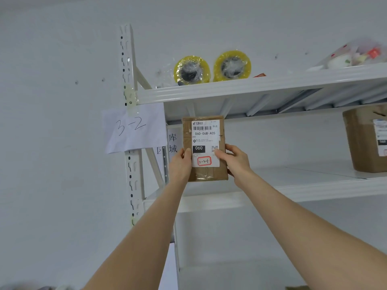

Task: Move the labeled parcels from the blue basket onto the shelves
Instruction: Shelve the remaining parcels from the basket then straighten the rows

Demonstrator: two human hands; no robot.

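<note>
A small brown cardboard parcel point(204, 174) stands upright at the left end of the middle white shelf point(314, 191). Its white label reads 060-06B-A05 and has a red-framed handwritten 3-2-1. My left hand point(180, 164) grips the parcel's left edge, thumb on the label. My right hand point(236, 160) grips its right edge, thumb over the QR code. Whether the parcel's bottom touches the shelf board I cannot tell. The blue basket is out of view.
A paper sheet marked 3-2 point(134, 127) is taped to the white upright post point(128, 80). Two yellow tape rolls point(191, 70) sit on the upper shelf point(251, 85), with bagged items point(356, 55) at its right. A bigger labeled cardboard box point(365, 139) stands on the middle shelf at right.
</note>
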